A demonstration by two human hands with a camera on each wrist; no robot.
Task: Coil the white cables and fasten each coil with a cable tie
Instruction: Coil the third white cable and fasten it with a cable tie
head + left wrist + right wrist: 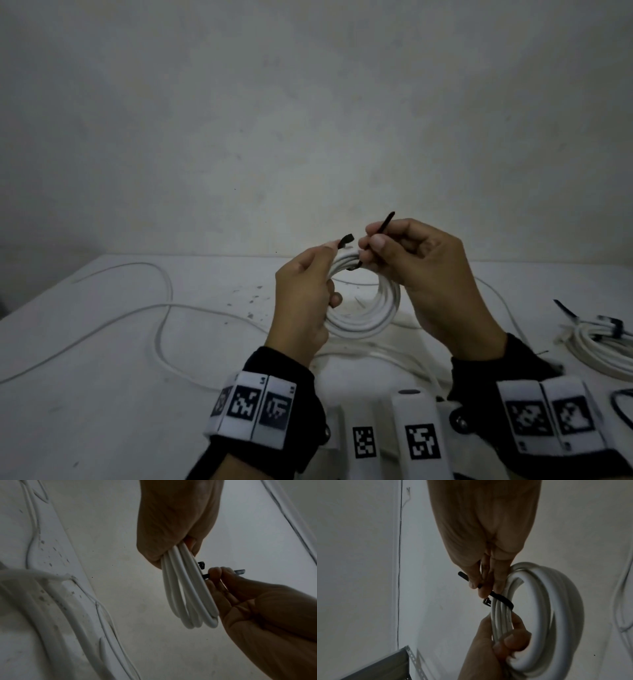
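My left hand grips a coil of white cable above the table, and its finger and thumb tips sit by the head end of a black cable tie. The tie passes round the coil's top. My right hand pinches the tie's tail, whose tip pokes up past the fingers. In the left wrist view the coil hangs from the left hand, with the right hand on the tie. In the right wrist view the tie wraps the coil.
A long loose white cable snakes over the white table to the left. At the right edge lies another coil bound with dark ties, and a loose black tie nearer me. A grey wall stands behind.
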